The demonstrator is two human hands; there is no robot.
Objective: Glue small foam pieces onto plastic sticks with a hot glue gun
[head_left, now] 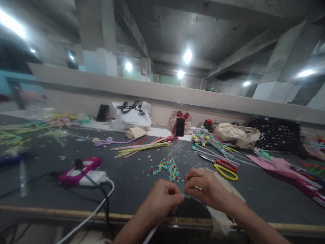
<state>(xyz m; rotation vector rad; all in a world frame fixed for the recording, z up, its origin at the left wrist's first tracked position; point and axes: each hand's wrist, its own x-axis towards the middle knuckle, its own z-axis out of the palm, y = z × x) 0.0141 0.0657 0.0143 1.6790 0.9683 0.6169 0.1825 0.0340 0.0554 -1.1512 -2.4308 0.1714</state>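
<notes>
Head view: pinching a pale strip [152, 232] in the left hand [165, 196], at the counter's [124, 198] near edge; with right hand [204, 188] curled alongside, cannot tell around what. Probably light, bendy; best held near the tip.

Bits [171, 168] are mostly teal, scissor handles [225, 168] red and yellow, the black bag [275, 136] dotted.

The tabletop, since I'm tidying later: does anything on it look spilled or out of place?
Yes: small coloured bits lie scattered loose on the tabletop, beyond the left hand and right hand, with no container around them. That looks like a spill, though it may be deliberate.
</notes>
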